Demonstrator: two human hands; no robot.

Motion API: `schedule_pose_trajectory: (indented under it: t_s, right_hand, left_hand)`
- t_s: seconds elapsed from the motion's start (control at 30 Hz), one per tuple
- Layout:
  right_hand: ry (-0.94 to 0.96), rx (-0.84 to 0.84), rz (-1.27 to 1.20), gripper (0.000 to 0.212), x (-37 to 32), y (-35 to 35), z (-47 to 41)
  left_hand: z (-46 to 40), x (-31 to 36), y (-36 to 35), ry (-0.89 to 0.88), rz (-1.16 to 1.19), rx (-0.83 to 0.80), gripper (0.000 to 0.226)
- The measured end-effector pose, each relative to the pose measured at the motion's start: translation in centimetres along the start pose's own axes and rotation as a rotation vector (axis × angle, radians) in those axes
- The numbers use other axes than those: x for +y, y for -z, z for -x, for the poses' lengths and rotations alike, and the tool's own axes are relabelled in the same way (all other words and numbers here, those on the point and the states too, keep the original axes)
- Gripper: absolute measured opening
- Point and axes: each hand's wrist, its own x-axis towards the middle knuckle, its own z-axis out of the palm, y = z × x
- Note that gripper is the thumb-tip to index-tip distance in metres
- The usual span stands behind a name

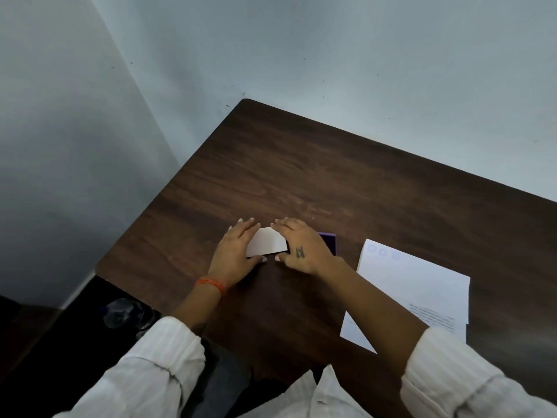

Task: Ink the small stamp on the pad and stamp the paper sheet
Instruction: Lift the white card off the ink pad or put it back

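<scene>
A flat white rectangular case, which looks like the ink pad's lid, lies on the dark wooden table. My left hand holds its left end and my right hand its right end, thumbs at the near edge and fingers over the far edge. A purple slab shows just behind my right hand, partly hidden by it. The white paper sheet lies to the right and bears three faint round stamp marks near its top left corner. No small stamp shows.
A second sheet pokes out under the first, beneath my right forearm. The table's left edge runs close to my left hand. A crumpled clear plastic bottle sits on the dark floor at the left. Grey walls stand behind the table.
</scene>
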Motion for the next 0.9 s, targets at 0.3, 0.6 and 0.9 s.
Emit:
schedule_pose_trajectory:
  t_s: [0.3,0.6,0.9]
  right_hand:
    - [0.014,-0.13,0.14,0.068,0.1,-0.4,-1.7]
    - [0.018,0.037,0.07,0.064,1.9,2.3,-0.2]
    - [-0.123,0.125,0.04,0.063,5.7,3.3,4.7]
  left_hand:
    - [-0.3,-1.0,0.4,0.011,0.075,-0.091,0.068]
    - [-1.9,1.4,1.7,-0.115,0.045,-0.056,0.067]
    - [-3.8,6.5,0.1,-0.238,-0.019,-0.185,0.067]
